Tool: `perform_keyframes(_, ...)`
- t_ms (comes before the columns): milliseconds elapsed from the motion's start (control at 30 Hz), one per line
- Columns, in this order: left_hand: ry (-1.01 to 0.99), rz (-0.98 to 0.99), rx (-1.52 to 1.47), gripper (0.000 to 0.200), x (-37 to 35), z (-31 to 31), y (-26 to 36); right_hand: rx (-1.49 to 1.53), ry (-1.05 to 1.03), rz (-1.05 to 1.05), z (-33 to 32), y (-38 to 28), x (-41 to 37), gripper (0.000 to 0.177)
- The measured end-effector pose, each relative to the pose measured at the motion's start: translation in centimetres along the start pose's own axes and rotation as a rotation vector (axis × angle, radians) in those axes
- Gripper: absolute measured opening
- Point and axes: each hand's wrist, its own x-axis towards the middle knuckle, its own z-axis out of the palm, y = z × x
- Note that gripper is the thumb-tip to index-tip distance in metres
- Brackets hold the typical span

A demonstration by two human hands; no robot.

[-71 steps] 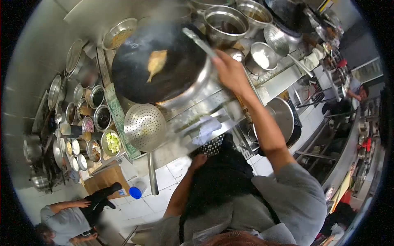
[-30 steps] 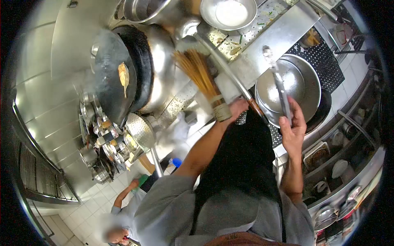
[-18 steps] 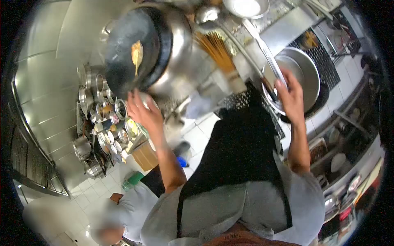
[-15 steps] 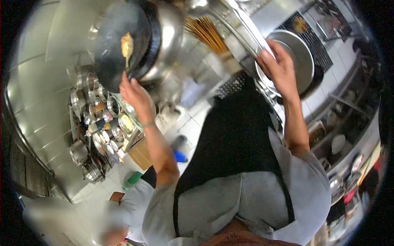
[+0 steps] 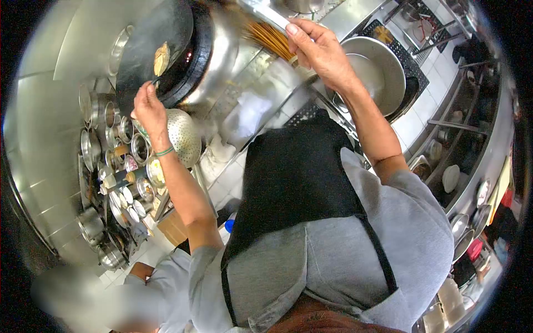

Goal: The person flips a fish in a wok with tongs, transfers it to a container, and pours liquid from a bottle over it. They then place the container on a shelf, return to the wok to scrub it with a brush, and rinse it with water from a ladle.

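A dark wok (image 5: 130, 61) is tilted up off the burner ring (image 5: 202, 66). A browned piece of food (image 5: 161, 59) lies against its inner surface. My left hand (image 5: 150, 111) is closed at the wok's near rim, its fingers hiding the part they grip. My right hand (image 5: 325, 53) is closed around the long metal handle (image 5: 269, 14) of a utensil. The utensil's far end runs out of the top of the view, so its kind is hidden. Below my right hand stands a large metal pot (image 5: 388, 75).
A perforated strainer (image 5: 183, 139) is beside my left wrist. Several metal bowls and containers (image 5: 125, 166) crowd the left side. A bundle of thin sticks (image 5: 272, 41) lies past the stove. Another person's sleeve (image 5: 166, 283) shows at lower left; shelves (image 5: 455, 127) line the right.
My right hand has moved left and up with the metal utensil, away from the pot. The wok and my left hand have shifted left, uncovering more of the burner ring and the strainer.
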Motion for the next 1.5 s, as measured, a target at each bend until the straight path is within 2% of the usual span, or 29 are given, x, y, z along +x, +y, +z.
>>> perform_keyframes(33,0.000,-0.052,-0.012,0.022,-0.8,0.3,-0.2,0.014,-0.004,-0.013,0.3,-0.1,0.1,0.046)
perform_keyframes(67,-0.005,-0.012,-0.021,0.022,-1.7,1.1,-1.2,0.029,-0.039,0.067,0.3,-0.4,0.4,0.046)
perform_keyframes(133,-0.055,0.039,0.049,0.022,-2.5,1.9,-0.9,0.057,-0.057,0.081,0.6,-0.2,1.2,0.042)
perform_keyframes(233,-0.045,-0.054,0.117,0.024,-3.5,2.9,-0.2,0.113,-0.142,0.081,0.7,0.2,2.9,0.041)
perform_keyframes(333,0.038,0.013,0.107,0.027,-3.9,3.5,0.1,0.103,-0.259,0.107,1.4,-0.1,4.9,0.044)
perform_keyframes(433,0.090,-0.154,0.122,0.029,-4.0,4.0,2.1,-0.313,-0.305,0.087,1.6,0.8,8.1,0.043)
perform_keyframes(500,0.108,-0.175,0.076,0.030,-4.0,4.6,1.8,-0.514,-0.337,-0.060,2.5,2.0,10.6,0.047)
perform_keyframes(567,0.172,-0.145,0.065,0.030,-3.6,4.8,2.7,-0.699,-0.305,-0.370,4.3,1.9,12.8,0.046)
perform_keyframes(600,0.199,-0.097,0.076,0.030,-3.6,4.9,2.7,-0.714,-0.379,-0.276,5.8,0.0,13.1,0.045)
perform_keyframes(633,0.228,-0.048,0.084,0.029,-3.9,5.0,2.9,-0.813,-0.378,-0.400,6.9,0.4,14.2,0.044)
perform_keyframes(700,0.193,-0.097,0.111,0.028,-4.1,4.9,3.2,-0.909,-0.377,-0.599,9.8,1.3,16.4,0.041)
perform_keyframes(800,0.182,-0.139,0.072,0.027,-4.0,4.7,3.2,-1.144,-0.481,-0.531,15.8,-0.1,17.5,0.039)
perform_keyframes(900,0.225,-0.172,0.007,0.025,-4.2,5.0,3.2,-1.388,-0.512,-0.580,20.8,2.6,18.9,0.036)
perform_keyframes(1000,0.219,-0.200,-0.013,0.023,-4.3,4.6,3.5,-1.465,-0.625,-0.673,24.1,6.2,21.0,0.034)
perform_keyframes(1100,0.230,-0.199,-0.034,0.022,-4.4,4.4,3.3,-1.481,-0.610,-0.636,25.5,7.2,21.4,0.033)
perform_keyframes(1200,0.242,-0.180,-0.035,0.021,-4.4,4.7,2.9,-1.514,-0.719,-0.651,26.0,7.1,22.0,0.029)
perform_keyframes(1300,0.236,-0.210,-0.060,0.020,-4.3,4.4,3.1,-1.618,-0.872,-0.889,26.5,8.3,24.9,0.027)
perform_keyframes(1400,0.247,-0.210,-0.081,0.019,-4.2,4.3,3.1,-1.665,-0.913,-0.908,26.6,9.6,25.7,0.024)
perform_keyframes(1500,0.254,-0.213,-0.095,0.019,-4.3,4.2,3.2,-1.493,-0.885,-1.107,25.5,11.4,26.4,0.022)
